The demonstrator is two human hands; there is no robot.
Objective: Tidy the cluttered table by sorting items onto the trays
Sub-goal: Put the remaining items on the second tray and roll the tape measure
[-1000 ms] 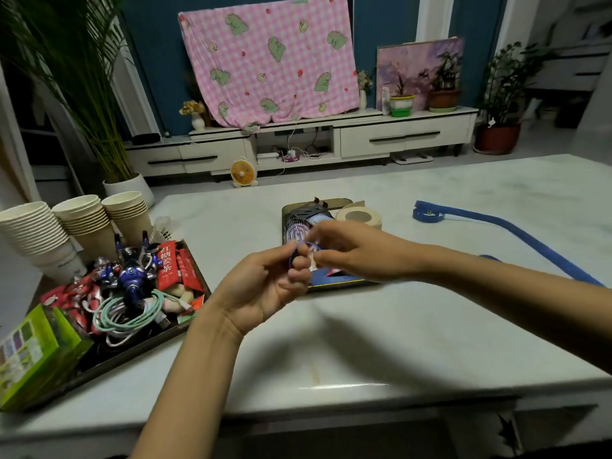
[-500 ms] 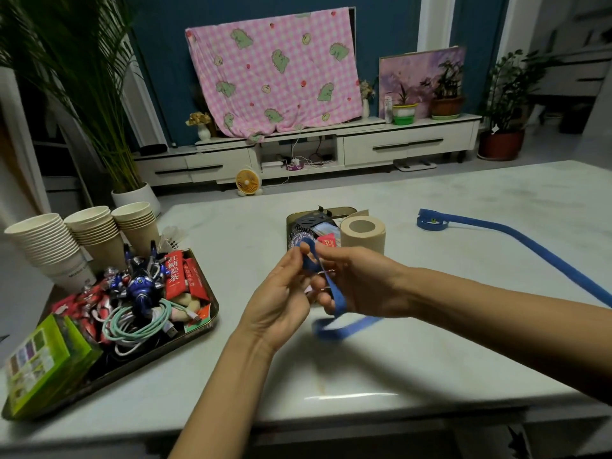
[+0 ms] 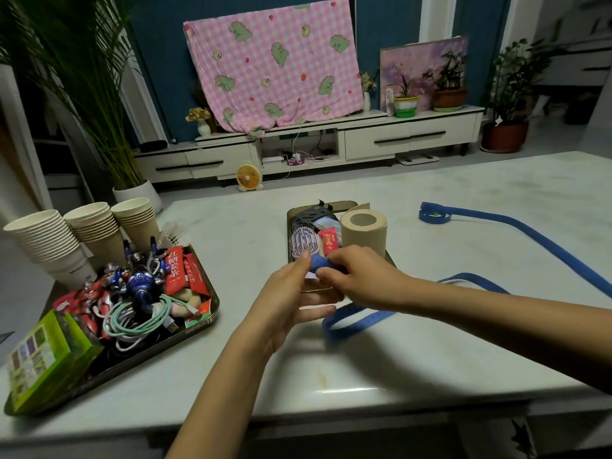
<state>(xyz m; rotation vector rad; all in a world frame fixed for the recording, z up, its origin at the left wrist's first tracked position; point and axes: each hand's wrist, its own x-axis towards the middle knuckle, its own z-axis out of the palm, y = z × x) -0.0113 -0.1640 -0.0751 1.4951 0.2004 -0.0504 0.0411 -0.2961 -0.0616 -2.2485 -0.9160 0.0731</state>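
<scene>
We hold blue strap (image 3: 496,223) end mid-air, just near of centre tray (image 3: 352,204), likely rolling it compact so it fits tray. Left hand (image 3: 291,293) palm up, fingers (image 3: 303,260) pinching coiled end. Right hand (image 3: 361,276) palm down, fingers closed over same coil. Rest of strap loops across surface (image 3: 231,223) to far right. Left tray (image 3: 212,309) already full.

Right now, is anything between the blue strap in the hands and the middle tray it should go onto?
Nothing stands between: both hands, left and right, hold the blue strap right at the middle tray's near edge. The tray is crowded, though, by a paper roll, comb and red packet.
</scene>
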